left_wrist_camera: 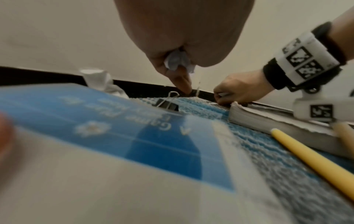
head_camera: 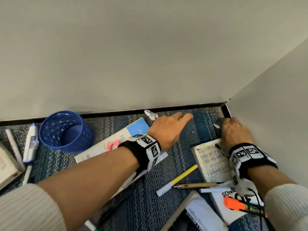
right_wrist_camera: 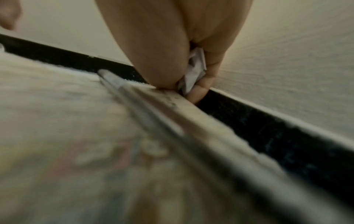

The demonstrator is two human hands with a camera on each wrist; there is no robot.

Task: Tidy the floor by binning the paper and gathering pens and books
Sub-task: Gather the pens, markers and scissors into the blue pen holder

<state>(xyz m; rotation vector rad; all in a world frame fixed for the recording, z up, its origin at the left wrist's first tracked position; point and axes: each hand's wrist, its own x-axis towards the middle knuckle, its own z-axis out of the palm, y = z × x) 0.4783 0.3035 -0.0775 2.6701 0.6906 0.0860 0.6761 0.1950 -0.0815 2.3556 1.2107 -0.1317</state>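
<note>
Paper scraps were already in both hands when I checked the feeds. My left hand point(head_camera: 168, 129) hovered over the blue carpet point(head_camera: 188, 130) near the far skirting, fingers curled round a crumpled white wad point(left_wrist_camera: 177, 60) while the index finger reached down to the floor just beyond a black binder clip point(left_wrist_camera: 167, 104). My right hand point(head_camera: 235, 130) was tucked into the far right corner, pinching another folded scrap point(right_wrist_camera: 193, 72) against the far edge of a worn book point(head_camera: 211, 160) with a dark pen point(head_camera: 222, 151) lying on it. One more crumpled paper ball point(head_camera: 150, 114) sat loose by the skirting, just beyond a blue-and-white book point(head_camera: 116, 140). On the left stood a blue mesh pen cup point(head_camera: 66, 130). Nearer me lay a yellow pen point(head_camera: 178, 180), a wooden pen point(head_camera: 196, 185) and an orange highlighter point(head_camera: 243, 205) resting on more books.
</note>
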